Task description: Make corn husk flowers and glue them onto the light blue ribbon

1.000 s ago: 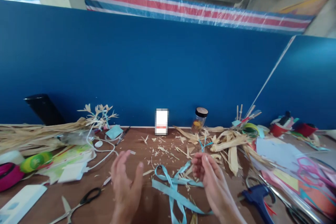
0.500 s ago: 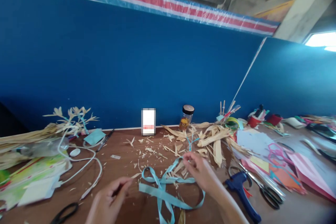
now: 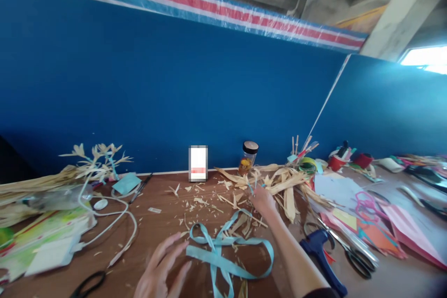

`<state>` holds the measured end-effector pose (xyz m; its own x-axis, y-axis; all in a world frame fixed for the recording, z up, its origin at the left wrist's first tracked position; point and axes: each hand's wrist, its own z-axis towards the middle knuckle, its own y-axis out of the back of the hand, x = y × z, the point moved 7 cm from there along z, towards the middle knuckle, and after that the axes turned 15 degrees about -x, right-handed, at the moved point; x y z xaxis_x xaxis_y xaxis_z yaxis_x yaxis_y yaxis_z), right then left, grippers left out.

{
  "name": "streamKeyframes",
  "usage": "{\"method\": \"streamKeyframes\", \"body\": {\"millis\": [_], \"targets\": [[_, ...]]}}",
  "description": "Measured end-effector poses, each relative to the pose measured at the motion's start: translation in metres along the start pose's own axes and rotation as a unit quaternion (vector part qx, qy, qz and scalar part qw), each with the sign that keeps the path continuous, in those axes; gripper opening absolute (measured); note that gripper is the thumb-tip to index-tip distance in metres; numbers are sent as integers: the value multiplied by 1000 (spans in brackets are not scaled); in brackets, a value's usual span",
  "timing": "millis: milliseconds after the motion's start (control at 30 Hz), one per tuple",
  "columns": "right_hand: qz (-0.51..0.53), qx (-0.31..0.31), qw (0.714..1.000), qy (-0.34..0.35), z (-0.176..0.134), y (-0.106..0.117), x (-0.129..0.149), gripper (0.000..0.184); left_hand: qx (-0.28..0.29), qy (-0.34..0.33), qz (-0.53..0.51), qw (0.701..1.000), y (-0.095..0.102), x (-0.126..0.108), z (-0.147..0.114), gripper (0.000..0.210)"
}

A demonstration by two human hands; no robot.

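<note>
My left hand (image 3: 164, 265) hovers over the table at the lower middle, fingers spread, holding nothing. Beside its fingertips lies a looped light-blue ribbon (image 3: 240, 267), loosely crossed over itself. My right hand (image 3: 262, 201) reaches farther out, its fingers closed around a small light-blue-wrapped stem (image 3: 251, 189); the fingers partly hide it. Just beyond and to the right is a heap of dry corn husks (image 3: 286, 184). Pale husk scraps (image 3: 202, 202) are scattered to the left of the right hand.
A black-lidded jar (image 3: 249, 156) stands by the blue partition (image 3: 174, 79). On the right lie a blue glue gun (image 3: 321, 258), scissors (image 3: 359, 260) and coloured paper (image 3: 412, 233). Husk flowers (image 3: 99, 156), a white cable (image 3: 131, 223) and black-handled scissors (image 3: 89, 284) lie left.
My right hand has moved forward from the ribbon to the light-blue-wrapped stem and closed on it. My left hand has shifted right and its fingers have spread.
</note>
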<state>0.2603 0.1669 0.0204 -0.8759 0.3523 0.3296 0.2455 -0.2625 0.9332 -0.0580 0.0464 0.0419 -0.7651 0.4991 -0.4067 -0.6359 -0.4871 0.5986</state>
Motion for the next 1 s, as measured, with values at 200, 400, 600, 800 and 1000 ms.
{"method": "streamKeyframes", "body": {"millis": [200,400,600,800,1000], "targets": [[177,-29,984,0,-15,21,2,16,-2,40,-57,998,1,7,4,29],[510,54,859,-8,-75,59,43,24,20,229,-217,949,-11,3,12,25],[592,217,776,-32,-143,42,87,25,44,455,-407,791,-27,-21,15,33],[576,232,783,44,-166,22,102,20,-15,540,-456,707,-23,-23,13,25],[590,220,772,89,-168,14,104,22,-31,523,-422,740,-15,-18,10,23]]}}
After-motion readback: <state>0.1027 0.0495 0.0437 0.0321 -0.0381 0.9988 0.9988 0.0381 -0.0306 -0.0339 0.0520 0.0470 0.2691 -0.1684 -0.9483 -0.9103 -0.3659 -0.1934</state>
